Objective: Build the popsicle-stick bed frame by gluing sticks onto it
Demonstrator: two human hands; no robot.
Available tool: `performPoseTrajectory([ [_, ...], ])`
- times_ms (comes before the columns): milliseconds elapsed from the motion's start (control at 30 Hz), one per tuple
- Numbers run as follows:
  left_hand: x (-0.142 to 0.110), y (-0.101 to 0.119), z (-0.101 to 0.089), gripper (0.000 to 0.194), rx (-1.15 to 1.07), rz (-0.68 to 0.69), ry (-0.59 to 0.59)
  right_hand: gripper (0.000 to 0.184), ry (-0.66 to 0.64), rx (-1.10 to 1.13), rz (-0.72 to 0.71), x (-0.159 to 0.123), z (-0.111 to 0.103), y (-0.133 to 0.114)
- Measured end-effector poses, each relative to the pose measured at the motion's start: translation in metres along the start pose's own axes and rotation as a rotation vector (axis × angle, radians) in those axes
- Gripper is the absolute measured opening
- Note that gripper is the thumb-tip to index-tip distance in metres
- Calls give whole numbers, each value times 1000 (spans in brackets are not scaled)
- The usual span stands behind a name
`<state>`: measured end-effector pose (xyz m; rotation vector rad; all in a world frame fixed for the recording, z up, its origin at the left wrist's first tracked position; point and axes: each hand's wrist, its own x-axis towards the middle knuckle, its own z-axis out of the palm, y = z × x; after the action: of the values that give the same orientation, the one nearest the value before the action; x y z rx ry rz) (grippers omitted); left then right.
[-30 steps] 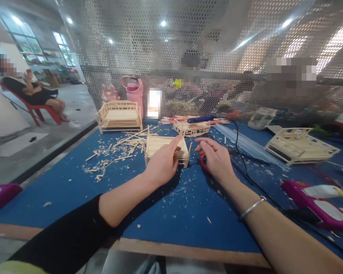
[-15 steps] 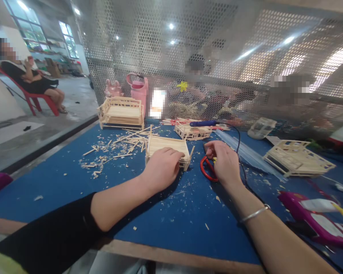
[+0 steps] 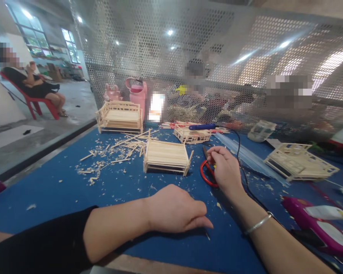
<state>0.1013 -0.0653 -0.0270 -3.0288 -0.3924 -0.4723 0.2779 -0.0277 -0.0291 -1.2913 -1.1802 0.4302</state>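
Note:
My left hand (image 3: pixel 178 211) hovers low over the front of the blue mat (image 3: pixel 137 205), closed with thumb against the curled fingers. Whatever it may hold is hidden; a thin wood sliver (image 3: pixel 208 236) lies just below its thumb. On the mat behind it stands a small bed-like frame of thin wooden sticks (image 3: pixel 167 155), untouched, with upright corner posts. To the right, my right hand (image 3: pixel 224 165) is closed around the middle of red-handled scissors (image 3: pixel 205 177). One red loop and a dark blade tip show; the rest is covered by the fingers.
Stick offcuts (image 3: pixel 131 144) litter the mat's left. Finished stick frames stand at back left (image 3: pixel 120 118) and right (image 3: pixel 301 161). A blue-handled corded tool (image 3: pixel 201 127) lies on another stick frame. A purple device (image 3: pixel 317 224) is at right. Perforated metal (image 3: pixel 160 57) rises behind; a person (image 3: pixel 31 83) sits left.
My left hand has left the stick frame and come down toward the front edge, its fingers closed. My right hand stays at the scissors. The view has shifted slightly.

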Motion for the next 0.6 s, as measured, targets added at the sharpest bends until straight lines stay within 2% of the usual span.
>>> performPoseTrajectory([
  [67, 0, -1, -3, 34, -35, -33, -27, 15, 2, 2, -8, 0, 0, 0],
  [167, 0, -1, -4, 7, -138, -89, -25, 20, -2, -3, -30, 0, 1, 0],
  [267, 0, 0, 0, 26, -231, -141, 1, 24, -9, -25, -58, 0, 1, 1],
  [600, -1, 4, 1, 39, -321, -124, -38, 23, -75, -129, -208, -6, 0, -4],
])
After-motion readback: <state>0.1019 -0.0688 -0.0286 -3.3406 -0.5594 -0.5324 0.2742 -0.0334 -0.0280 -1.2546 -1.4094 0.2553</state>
